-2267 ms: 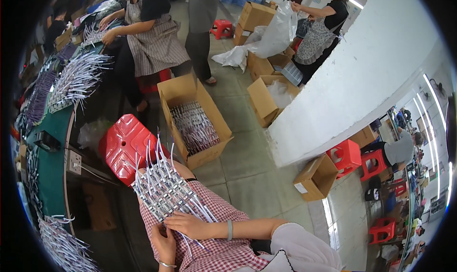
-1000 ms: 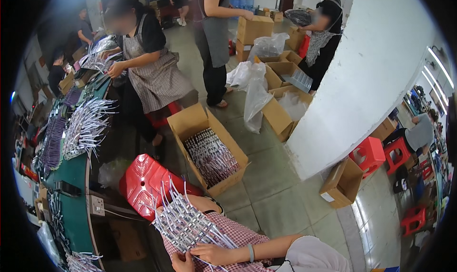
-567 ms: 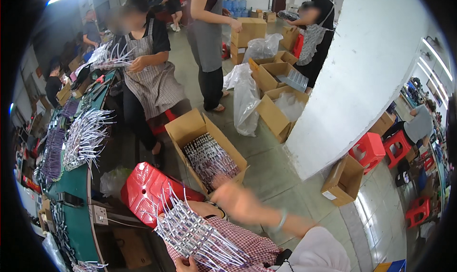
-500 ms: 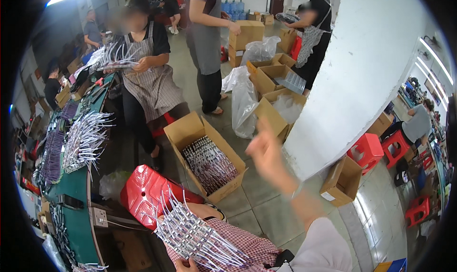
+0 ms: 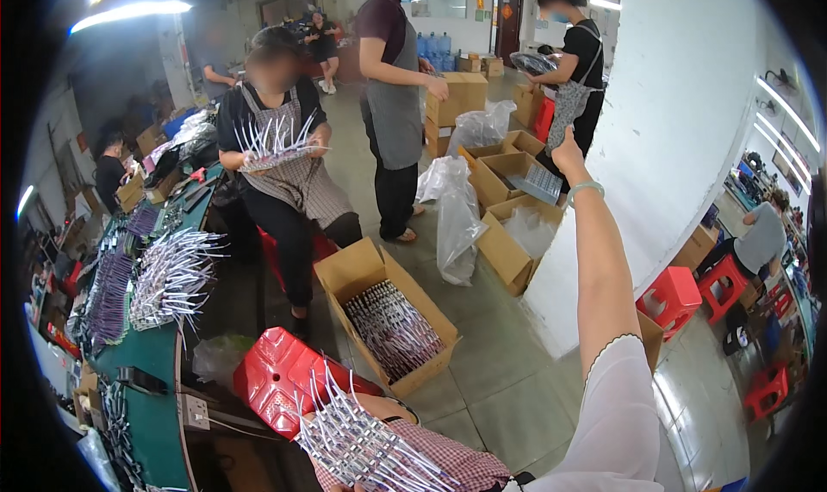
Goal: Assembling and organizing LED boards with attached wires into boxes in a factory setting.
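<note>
My right arm is stretched far forward. The right hand (image 5: 567, 154) is raised in front of the white pillar, one finger extended and nothing in it; a pale bangle (image 5: 586, 190) circles the wrist. On my lap, over a red checked apron (image 5: 461, 466), lies a panel of small circuit boards with white and purple wires (image 5: 362, 440). My left hand (image 5: 347, 488) shows only as a sliver at the lower edge, gripping the panel's near edge; most of it is cut off. Beyond my lap a cardboard box (image 5: 392, 324) holds several similar wired panels.
A red stool (image 5: 280, 380) stands beside my knee. Left is a green workbench (image 5: 159, 423) with a heap of wired boards (image 5: 177, 277). A seated co-worker (image 5: 280, 165) holds another wired panel. Open cartons (image 5: 517, 246), plastic bags (image 5: 457, 225) and a white pillar (image 5: 663, 147) stand ahead.
My right hand has moved up, forward and to the right, its arm straightening. The view has tilted up a little. The seated co-worker's panel is now lower, in front of the chest.
</note>
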`<state>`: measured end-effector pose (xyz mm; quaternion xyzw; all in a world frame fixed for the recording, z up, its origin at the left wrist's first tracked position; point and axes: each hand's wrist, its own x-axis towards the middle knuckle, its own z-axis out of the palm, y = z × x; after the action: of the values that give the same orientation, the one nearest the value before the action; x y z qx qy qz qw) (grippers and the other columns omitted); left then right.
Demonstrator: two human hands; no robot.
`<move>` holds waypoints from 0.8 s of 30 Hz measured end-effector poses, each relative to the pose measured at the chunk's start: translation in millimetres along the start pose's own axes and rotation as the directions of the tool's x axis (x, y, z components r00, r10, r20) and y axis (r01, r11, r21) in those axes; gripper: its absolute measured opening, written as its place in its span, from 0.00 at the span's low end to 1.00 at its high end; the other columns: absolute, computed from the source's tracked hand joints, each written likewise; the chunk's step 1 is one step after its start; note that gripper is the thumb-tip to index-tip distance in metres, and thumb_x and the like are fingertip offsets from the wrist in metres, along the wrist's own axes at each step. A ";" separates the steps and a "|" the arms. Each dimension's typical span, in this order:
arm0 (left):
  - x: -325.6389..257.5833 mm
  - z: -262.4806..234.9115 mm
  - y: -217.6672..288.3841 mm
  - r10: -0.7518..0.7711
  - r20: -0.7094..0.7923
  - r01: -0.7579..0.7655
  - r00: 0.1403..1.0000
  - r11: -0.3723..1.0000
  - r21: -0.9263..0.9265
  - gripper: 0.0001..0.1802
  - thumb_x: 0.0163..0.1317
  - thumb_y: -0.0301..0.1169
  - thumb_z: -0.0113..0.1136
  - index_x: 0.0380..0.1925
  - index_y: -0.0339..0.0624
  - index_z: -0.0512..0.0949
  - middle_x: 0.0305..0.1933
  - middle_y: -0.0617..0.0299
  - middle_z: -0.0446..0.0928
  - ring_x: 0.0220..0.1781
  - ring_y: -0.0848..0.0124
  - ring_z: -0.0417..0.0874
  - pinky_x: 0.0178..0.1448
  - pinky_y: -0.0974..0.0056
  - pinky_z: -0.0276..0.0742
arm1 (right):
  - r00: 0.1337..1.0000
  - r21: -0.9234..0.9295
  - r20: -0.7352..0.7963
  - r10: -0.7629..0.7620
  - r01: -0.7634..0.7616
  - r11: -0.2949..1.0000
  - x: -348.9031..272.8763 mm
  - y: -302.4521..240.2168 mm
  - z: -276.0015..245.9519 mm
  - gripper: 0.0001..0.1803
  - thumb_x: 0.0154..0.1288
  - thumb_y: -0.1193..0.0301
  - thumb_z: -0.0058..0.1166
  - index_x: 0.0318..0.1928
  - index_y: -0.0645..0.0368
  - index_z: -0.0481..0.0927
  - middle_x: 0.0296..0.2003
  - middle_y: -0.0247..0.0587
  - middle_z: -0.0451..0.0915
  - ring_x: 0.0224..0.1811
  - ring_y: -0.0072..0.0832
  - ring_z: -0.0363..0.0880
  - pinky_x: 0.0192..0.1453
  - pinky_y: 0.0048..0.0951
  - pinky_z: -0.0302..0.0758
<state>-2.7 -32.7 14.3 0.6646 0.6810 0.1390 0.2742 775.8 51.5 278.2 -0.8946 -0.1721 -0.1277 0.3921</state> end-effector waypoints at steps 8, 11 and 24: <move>1.9 -34.2 31.8 -0.029 0.161 0.033 0.987 0.999 -0.020 0.22 0.63 0.42 0.58 0.40 0.28 0.79 0.38 0.33 0.81 0.42 0.41 0.82 0.49 0.48 0.76 | 0.997 -0.092 0.075 -0.019 0.026 0.995 -21.6 5.3 21.5 0.46 0.60 0.73 0.50 0.78 0.50 0.47 0.53 0.67 0.79 0.55 0.56 0.80 0.60 0.49 0.75; 4.6 -37.1 36.7 0.012 0.180 -0.007 0.984 1.000 -0.027 0.22 0.62 0.42 0.59 0.38 0.27 0.78 0.36 0.34 0.81 0.40 0.42 0.82 0.47 0.48 0.75 | 0.991 -0.100 0.132 -0.008 0.022 0.995 -25.4 10.2 33.6 0.46 0.60 0.75 0.49 0.78 0.50 0.47 0.52 0.68 0.79 0.56 0.56 0.80 0.61 0.50 0.75; -1.2 -10.2 16.8 -0.006 0.140 0.004 0.990 1.000 0.015 0.25 0.65 0.45 0.60 0.45 0.29 0.78 0.41 0.34 0.81 0.46 0.41 0.82 0.52 0.49 0.76 | 0.543 0.663 0.532 -0.650 0.211 0.719 -407.1 -14.9 93.7 0.19 0.74 0.70 0.44 0.60 0.61 0.77 0.53 0.52 0.82 0.52 0.45 0.82 0.60 0.38 0.76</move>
<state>5.5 -30.8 32.2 0.6731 0.6626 0.0863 0.3169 408.8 46.2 78.2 -0.6472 -0.5670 0.1996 0.4689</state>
